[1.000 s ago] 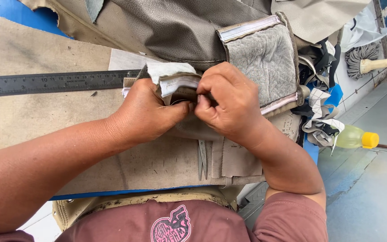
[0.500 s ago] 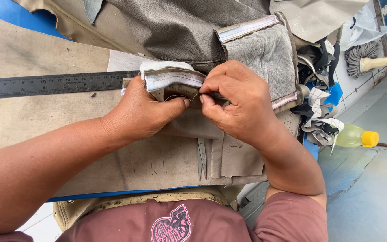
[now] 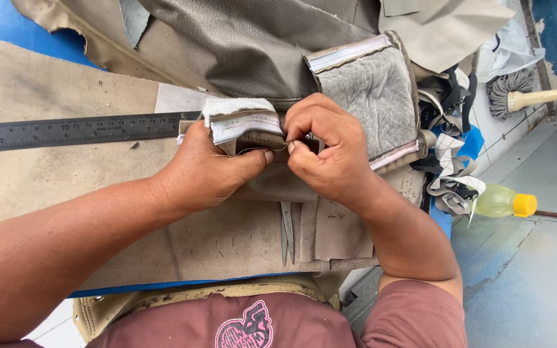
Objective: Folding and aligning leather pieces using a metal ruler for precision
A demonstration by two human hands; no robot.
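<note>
A folded seam of taupe leather upholstery, with a white foam backing showing along its upper edge, sits pinched between both hands at the middle of the work board. The left hand grips the folded piece from the left, thumb pressed along its lower edge and fingers curled behind it. The right hand closes on the same seam from the right, thumb and forefinger pinched together on the leather's edge just beside the left thumb, so the two hands nearly touch. A thin thread seems to run between the thumbs, though it is too fine to be sure. Just to the right of the hands, a quilted grey padded panel with white foam edging stands against a larger sheet of grey-brown leather. Under the hands lies a flat beige leather sheet, and small metal snips rest on it just below the right wrist. A steel ruler lies across the sheet on the left. Well apart at the right, a yellow-capped plastic bottle lies on the floor, near a mop head.
</note>
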